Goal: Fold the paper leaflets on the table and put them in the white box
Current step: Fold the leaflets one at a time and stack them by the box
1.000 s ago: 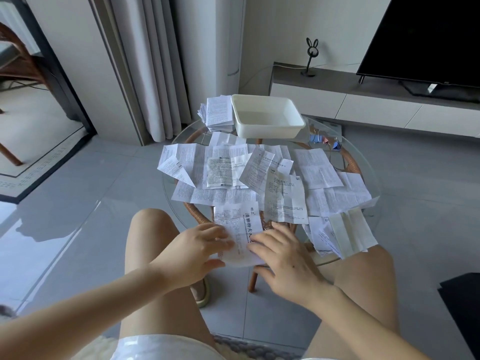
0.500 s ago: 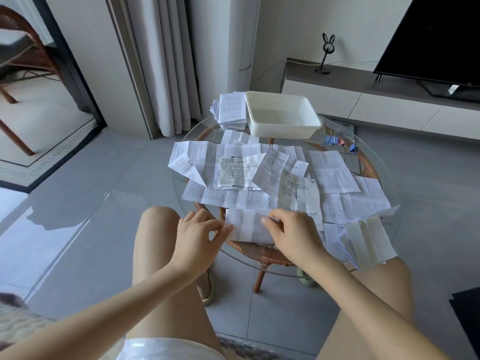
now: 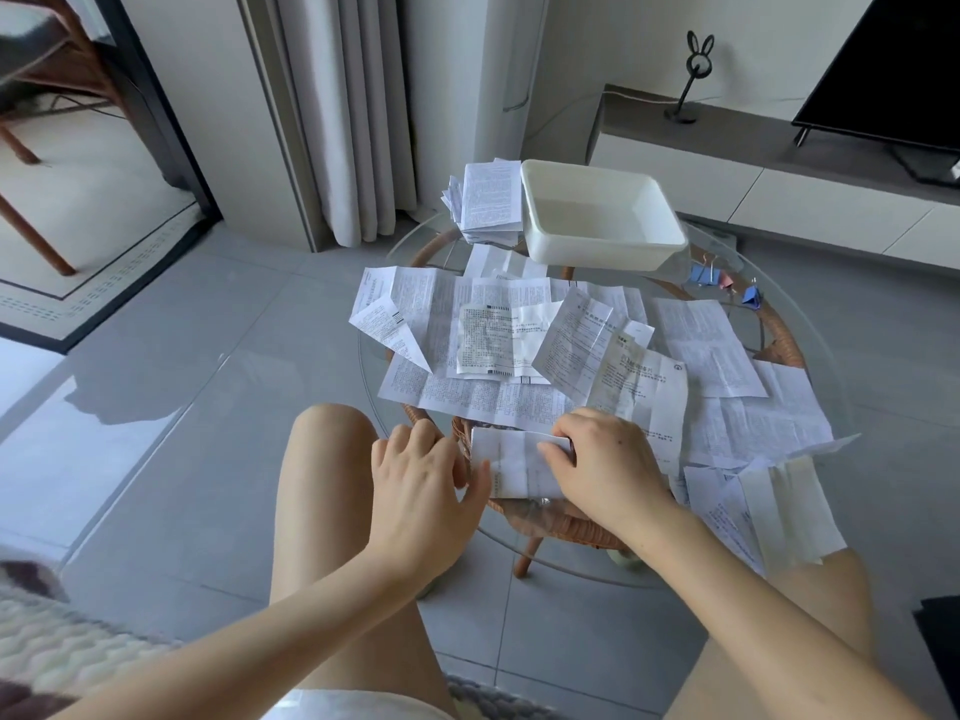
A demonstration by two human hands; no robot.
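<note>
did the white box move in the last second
No. The white box keeps its place: stack of leaflets beside its left side, binder clips by its right corner, as before.

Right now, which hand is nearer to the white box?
Right. The right hand sits at the glass table's near edge, almost straight in front of the white box; the left hand is at the same edge but further left. Both hold the folded leaflet.

Single head-worn wide view, close, down onto table (image 3: 431,249)
</note>
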